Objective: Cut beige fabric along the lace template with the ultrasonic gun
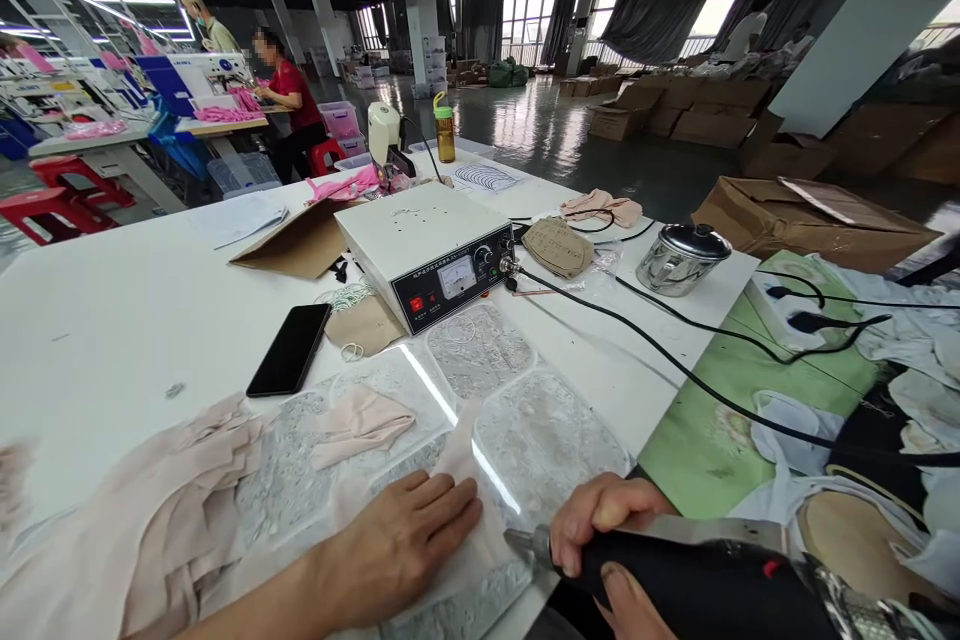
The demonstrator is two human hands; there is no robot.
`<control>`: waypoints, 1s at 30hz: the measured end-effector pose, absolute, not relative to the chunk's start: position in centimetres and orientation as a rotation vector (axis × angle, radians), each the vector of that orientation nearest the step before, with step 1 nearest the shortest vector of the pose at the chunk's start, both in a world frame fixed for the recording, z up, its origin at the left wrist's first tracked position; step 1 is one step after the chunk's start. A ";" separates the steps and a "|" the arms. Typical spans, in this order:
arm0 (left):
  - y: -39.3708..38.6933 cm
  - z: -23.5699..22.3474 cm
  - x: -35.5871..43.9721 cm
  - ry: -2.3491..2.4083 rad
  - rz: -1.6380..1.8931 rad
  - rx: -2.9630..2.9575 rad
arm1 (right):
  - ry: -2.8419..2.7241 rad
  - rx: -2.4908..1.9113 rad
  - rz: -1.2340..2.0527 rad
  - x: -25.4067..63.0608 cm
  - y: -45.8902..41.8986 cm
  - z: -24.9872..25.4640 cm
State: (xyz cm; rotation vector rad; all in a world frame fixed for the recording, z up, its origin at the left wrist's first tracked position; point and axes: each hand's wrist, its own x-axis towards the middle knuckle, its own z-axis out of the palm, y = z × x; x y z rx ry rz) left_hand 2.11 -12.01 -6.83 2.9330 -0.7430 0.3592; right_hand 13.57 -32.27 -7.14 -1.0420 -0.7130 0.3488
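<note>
My left hand lies flat with its fingers stretched out, pressing a thin pale pink fabric piece onto a clear grey-patterned mat. Wrapped round a black ultrasonic hand tool, my right hand is at the lower right. The tool's metal tip points left at the fabric's edge; I cannot tell whether it touches. A small folded pink fabric piece rests on the mat beyond my left hand. Left of my forearm spreads a layered stack of pale pink fabric pieces.
Behind the mat stands a control box with a dial; a black cable runs from it to the right. A phone, a lidded metal pot and a bottle share the white table. Cardboard boxes stand beyond. Co-workers sit at sewing machines.
</note>
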 end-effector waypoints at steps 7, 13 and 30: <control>-12.2 -6.6 2.2 -0.707 0.354 2.917 | -0.693 -1.029 0.340 13.8 -32.4 -7.1; -12.1 -7.1 2.0 -0.688 0.349 2.914 | -0.638 -1.039 0.285 13.5 -31.0 -6.7; -12.1 -7.3 1.9 -0.689 0.365 2.914 | -0.720 -1.036 0.279 14.2 -29.2 -7.7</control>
